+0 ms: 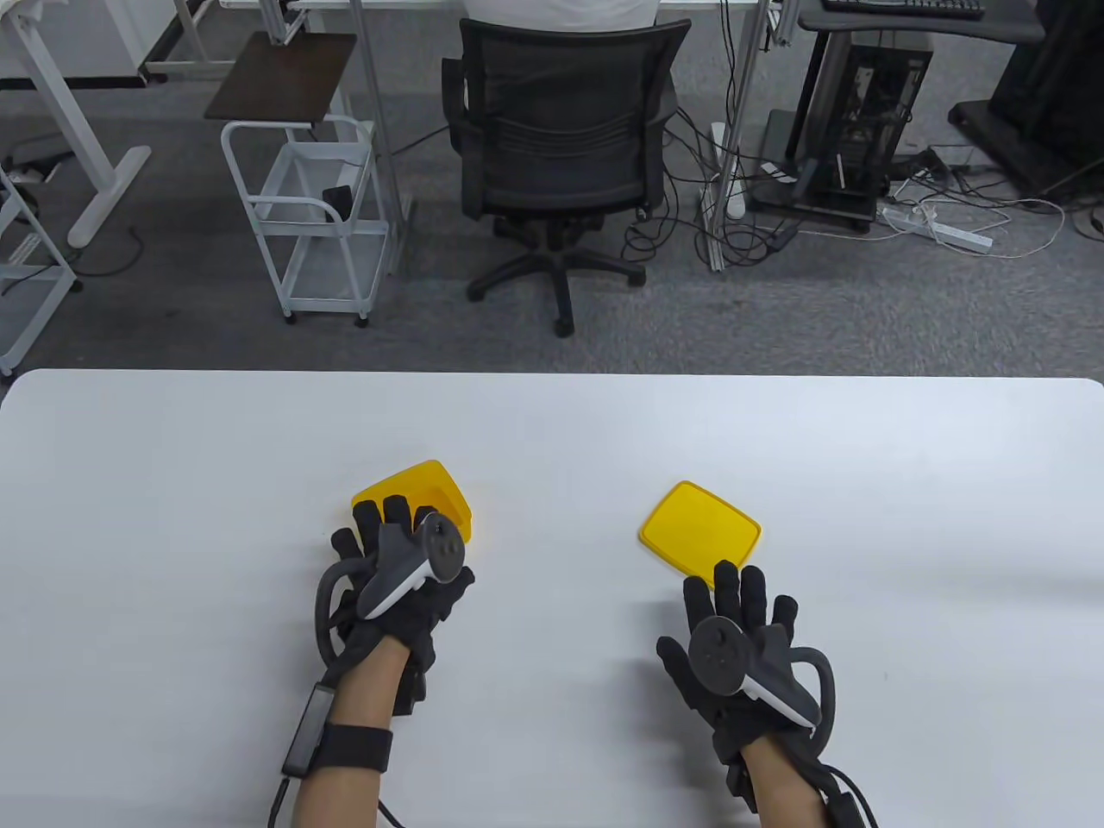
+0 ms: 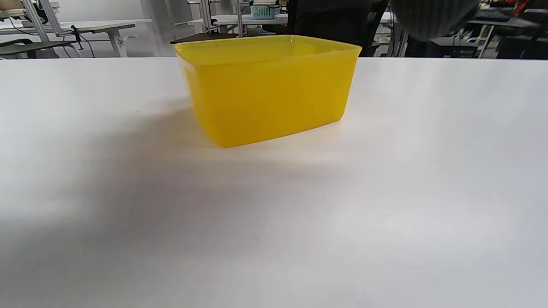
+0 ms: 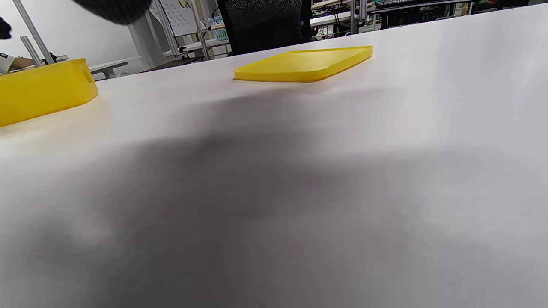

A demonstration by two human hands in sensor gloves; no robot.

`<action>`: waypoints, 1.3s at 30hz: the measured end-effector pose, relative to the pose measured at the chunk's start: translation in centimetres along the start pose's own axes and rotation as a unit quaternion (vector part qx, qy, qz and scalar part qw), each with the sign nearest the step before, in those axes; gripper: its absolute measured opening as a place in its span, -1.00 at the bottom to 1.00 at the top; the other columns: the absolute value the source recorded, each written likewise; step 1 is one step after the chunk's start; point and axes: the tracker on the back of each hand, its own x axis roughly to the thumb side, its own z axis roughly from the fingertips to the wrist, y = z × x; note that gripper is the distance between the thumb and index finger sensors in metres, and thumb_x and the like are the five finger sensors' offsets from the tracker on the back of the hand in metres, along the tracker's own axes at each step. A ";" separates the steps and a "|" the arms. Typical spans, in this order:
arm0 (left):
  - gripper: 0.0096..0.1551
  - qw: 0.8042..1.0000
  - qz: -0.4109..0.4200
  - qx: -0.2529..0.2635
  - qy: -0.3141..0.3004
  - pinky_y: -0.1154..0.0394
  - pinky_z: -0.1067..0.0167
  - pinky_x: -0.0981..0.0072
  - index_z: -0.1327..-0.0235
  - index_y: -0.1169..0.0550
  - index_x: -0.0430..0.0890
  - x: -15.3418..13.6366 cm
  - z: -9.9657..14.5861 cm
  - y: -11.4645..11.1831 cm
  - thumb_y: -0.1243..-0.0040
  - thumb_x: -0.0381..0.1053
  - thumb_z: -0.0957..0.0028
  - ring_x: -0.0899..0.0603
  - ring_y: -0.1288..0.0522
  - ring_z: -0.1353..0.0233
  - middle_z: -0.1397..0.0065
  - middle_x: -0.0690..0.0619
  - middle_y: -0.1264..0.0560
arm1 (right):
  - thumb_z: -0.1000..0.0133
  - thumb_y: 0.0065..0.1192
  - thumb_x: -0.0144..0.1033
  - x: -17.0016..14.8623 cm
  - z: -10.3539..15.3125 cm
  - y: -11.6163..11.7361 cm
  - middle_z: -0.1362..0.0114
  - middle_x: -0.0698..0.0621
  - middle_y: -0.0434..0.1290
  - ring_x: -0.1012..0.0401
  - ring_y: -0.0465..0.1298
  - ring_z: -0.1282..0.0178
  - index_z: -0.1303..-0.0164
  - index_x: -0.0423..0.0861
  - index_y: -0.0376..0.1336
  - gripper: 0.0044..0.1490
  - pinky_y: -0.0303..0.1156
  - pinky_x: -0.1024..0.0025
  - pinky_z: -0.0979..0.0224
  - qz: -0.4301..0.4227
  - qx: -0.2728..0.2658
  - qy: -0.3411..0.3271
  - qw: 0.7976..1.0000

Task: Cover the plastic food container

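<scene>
Left hand (image 1: pixel 392 569) spread, hiding container (image 1: pixel 440 492) near side; right hand (image 1: pixel 742 642) spread, overlapping lid (image 1: pixel 694 530) corner.

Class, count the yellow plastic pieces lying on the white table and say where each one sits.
2. The open container sits left of centre, just beyond the left hand. The flat lid lies apart to its right, just ahead of the right hand. Nothing seems hidden.

Table view: left hand (image 1: pixel 392 573) covers near part of container (image 1: pixel 431 493); contact w/ it can't tell. Right hand (image 1: pixel 742 642) fingertips overlap lid (image 1: pixel 699 535) near corner; touching or above, unclear. Right wrist view: container cut off at left edge.
</scene>
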 end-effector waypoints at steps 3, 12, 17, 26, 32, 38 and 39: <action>-0.01 0.999 -0.037 -0.004 0.034 0.38 -0.57 -0.50 -0.73 0.12 0.00 1.4 -2.2 -0.3 0.01 0.34 -0.24 -0.41 0.37 -0.77 -0.89 -0.19 0.21 | -0.38 -0.26 0.28 -0.2 -0.2 0.0 -0.79 -0.34 -0.40 -0.27 -0.46 -0.70 -0.81 -0.09 -0.36 0.00 -0.39 -0.46 -0.64 -0.003 0.001 0.004 1.000; -0.19 0.988 -0.129 -0.014 0.083 0.28 -0.62 -0.45 -0.67 -0.07 -0.05 2.9 -5.2 -1.3 -0.09 0.16 -0.29 -0.29 0.00 -0.73 -0.70 -0.07 -0.22 | -0.39 -0.23 0.26 -0.2 -0.7 0.8 -0.79 -0.35 -0.38 -0.27 -0.44 -0.70 -0.81 -0.11 -0.34 0.00 -0.37 -0.45 -0.65 0.021 0.013 0.014 1.000; -0.55 0.992 -0.108 0.018 0.059 0.16 -0.66 -0.40 -0.42 -0.35 0.06 2.9 -5.2 -1.3 -0.11 0.04 -0.30 -0.19 -0.23 -0.64 -0.44 0.01 -0.47 | -0.39 -0.22 0.25 0.2 -0.6 0.6 -0.79 -0.35 -0.38 -0.27 -0.44 -0.70 -0.81 -0.11 -0.34 0.00 -0.37 -0.45 -0.65 0.030 0.010 0.012 0.999; -0.55 0.989 -0.140 0.040 0.006 0.12 -0.66 -0.41 -0.42 -0.36 0.07 3.8 -3.0 -0.2 -0.11 0.04 -0.30 -0.19 -0.26 -0.62 -0.43 0.04 -0.48 | -0.39 -0.22 0.26 0.2 -0.5 0.6 -0.79 -0.35 -0.38 -0.26 -0.44 -0.70 -0.81 -0.11 -0.33 0.00 -0.37 -0.45 -0.65 0.030 0.005 0.012 0.999; -0.54 0.979 -0.166 0.080 -0.084 0.09 -0.65 -0.41 -0.43 -0.36 0.06 6.8 0.4 0.7 -0.11 0.05 -0.29 -0.19 -0.28 -0.61 -0.42 0.04 -0.49 | -0.39 -0.21 0.26 0.0 -0.5 0.5 -0.79 -0.35 -0.38 -0.27 -0.44 -0.70 -0.81 -0.11 -0.33 0.00 -0.36 -0.45 -0.65 0.030 -0.001 0.010 1.000; -0.53 0.964 -0.165 0.096 -0.186 0.06 -0.64 -0.41 -0.43 -0.38 0.04 9.9 4.9 -0.1 -0.12 0.06 -0.28 -0.20 -0.32 -0.58 -0.39 0.03 -0.52 | -0.39 -0.21 0.25 -0.2 -0.4 0.4 -0.79 -0.35 -0.37 -0.27 -0.43 -0.70 -0.81 -0.11 -0.32 0.00 -0.36 -0.45 -0.65 0.027 -0.007 0.011 1.000; -0.54 0.961 -0.166 0.098 -0.200 0.06 -0.64 -0.41 -0.42 -0.38 0.05 10.3 5.6 -0.5 -0.12 0.06 -0.28 -0.19 -0.32 -0.58 -0.39 0.04 -0.52 | -0.39 -0.21 0.25 -0.2 -0.4 0.4 -0.79 -0.35 -0.37 -0.27 -0.43 -0.70 -0.81 -0.11 -0.32 0.00 -0.35 -0.45 -0.65 0.029 -0.007 0.011 0.999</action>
